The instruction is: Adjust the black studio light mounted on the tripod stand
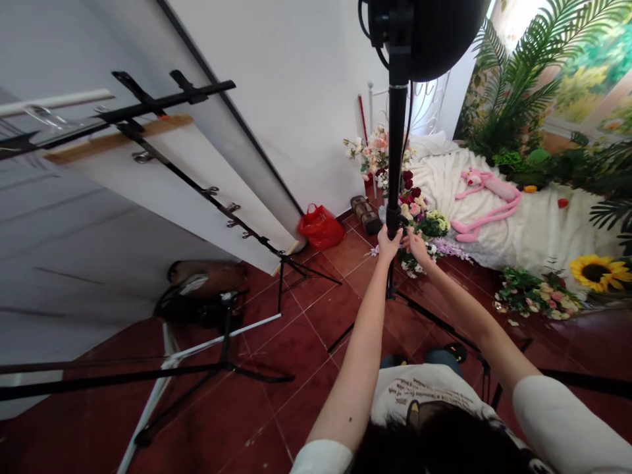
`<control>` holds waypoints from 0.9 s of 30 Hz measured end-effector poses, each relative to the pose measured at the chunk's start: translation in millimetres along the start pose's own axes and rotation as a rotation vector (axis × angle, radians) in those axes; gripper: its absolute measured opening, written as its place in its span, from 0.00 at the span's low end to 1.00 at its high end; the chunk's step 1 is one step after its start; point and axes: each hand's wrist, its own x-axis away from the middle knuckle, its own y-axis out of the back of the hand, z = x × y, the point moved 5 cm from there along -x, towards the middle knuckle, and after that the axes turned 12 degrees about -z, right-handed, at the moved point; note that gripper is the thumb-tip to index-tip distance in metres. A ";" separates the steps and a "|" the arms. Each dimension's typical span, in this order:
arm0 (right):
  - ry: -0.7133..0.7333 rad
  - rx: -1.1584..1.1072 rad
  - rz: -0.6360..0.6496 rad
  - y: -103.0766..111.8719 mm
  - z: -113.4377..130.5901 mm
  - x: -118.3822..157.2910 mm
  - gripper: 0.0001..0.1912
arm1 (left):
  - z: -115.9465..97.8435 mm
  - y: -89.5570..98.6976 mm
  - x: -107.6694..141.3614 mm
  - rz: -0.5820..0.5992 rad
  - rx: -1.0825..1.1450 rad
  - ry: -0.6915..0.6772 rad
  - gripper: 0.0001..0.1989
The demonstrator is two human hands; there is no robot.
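A black light stand (395, 151) rises upright in front of me, with a large black lamp head (444, 39) at its top. My left hand (389, 245) is wrapped round the pole just under a dark collar (393, 218). Right beside the pole, on its right side, is my right hand (416, 247), its fingers curled in close to the collar. Whether a knob or anything else sits between those fingers is hidden. Below the hands, the stand's legs (429, 313) spread over the tiled floor.
Flower bunches (412, 204) stand behind the pole. A pink plush toy (494, 191) lies on white furry cloth (434, 171). A sunflower (597, 271) is at the right. A red bag (322, 227) sits by the wall. Backdrop stands (224, 365) with clamps fill the left.
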 end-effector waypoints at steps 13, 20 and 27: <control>-0.657 -0.421 -0.159 93.3 -179.3 150.4 0.19 | -6.0 2.6 2.0 -0.038 -0.032 0.032 0.16; -0.668 -0.513 -0.437 154.5 -184.6 190.4 0.18 | 11.9 15.7 40.3 -0.113 -0.405 0.179 0.23; -0.629 -0.618 -0.677 212.3 -184.2 235.6 0.18 | 84.7 20.4 168.5 0.310 -0.933 0.582 0.25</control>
